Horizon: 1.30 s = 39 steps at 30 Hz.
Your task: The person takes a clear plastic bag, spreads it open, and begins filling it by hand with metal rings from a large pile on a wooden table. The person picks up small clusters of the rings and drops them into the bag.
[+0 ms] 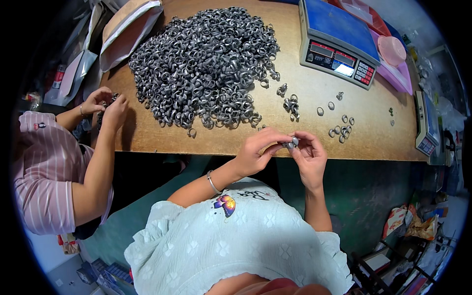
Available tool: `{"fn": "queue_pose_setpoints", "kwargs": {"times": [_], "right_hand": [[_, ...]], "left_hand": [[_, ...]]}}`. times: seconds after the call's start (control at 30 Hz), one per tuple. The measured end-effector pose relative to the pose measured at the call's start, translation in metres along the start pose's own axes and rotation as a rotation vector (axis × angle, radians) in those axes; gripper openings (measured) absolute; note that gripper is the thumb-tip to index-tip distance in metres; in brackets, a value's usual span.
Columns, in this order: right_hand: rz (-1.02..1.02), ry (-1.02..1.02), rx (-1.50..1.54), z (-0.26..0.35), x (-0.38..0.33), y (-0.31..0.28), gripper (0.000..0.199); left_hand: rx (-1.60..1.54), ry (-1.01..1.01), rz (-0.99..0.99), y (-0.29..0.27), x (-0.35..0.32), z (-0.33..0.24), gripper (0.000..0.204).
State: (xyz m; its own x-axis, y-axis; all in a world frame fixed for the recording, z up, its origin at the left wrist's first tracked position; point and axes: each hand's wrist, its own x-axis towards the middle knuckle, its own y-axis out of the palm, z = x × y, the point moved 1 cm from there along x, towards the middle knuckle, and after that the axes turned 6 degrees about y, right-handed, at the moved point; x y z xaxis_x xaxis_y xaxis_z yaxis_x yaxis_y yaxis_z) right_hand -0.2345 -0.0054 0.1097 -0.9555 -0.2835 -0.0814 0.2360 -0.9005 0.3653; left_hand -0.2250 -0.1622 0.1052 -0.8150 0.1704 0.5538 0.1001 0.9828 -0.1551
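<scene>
My left hand and my right hand meet at the table's near edge, both closed on a few small grey metal rings held between the fingertips. The fingers partly cover these rings. Beyond my left hand rises a big heap of dark grey metal rings. A small clump of rings lies on the table just past my hands. To the right of it is a loose group of rings, with a single ring and a few others scattered farther back.
A blue-topped digital scale stands at the back right, beside a pink tray with a pink bowl. Another scale sits at the right edge. At left, a co-worker's hands handle rings, near a paper sack.
</scene>
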Motion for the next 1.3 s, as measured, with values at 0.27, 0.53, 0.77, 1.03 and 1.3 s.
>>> {"fn": "queue_pose_setpoints", "kwargs": {"times": [0.27, 0.53, 0.77, 1.03, 1.3], "right_hand": [[-0.141, -0.360, -0.367, 0.000, -0.001, 0.001, 0.030], [-0.077, -0.272, -0.259, 0.003, -0.006, 0.003, 0.028], [-0.013, -0.033, -0.059, 0.006, -0.003, 0.000, 0.018], [0.082, 0.122, -0.014, 0.006, -0.004, 0.006, 0.022], [-0.036, -0.084, -0.155, -0.008, 0.000, 0.004, 0.016]], "left_hand": [[-0.026, -0.075, -0.152, 0.008, -0.006, 0.000, 0.023], [-0.146, -0.120, -0.112, 0.008, -0.007, 0.004, 0.024], [-0.362, -0.321, -0.208, 0.012, -0.009, 0.003, 0.019], [-0.702, -0.593, -0.261, 0.004, -0.006, 0.002, 0.025], [-0.898, -0.702, -0.237, 0.002, 0.002, -0.010, 0.031]]}}
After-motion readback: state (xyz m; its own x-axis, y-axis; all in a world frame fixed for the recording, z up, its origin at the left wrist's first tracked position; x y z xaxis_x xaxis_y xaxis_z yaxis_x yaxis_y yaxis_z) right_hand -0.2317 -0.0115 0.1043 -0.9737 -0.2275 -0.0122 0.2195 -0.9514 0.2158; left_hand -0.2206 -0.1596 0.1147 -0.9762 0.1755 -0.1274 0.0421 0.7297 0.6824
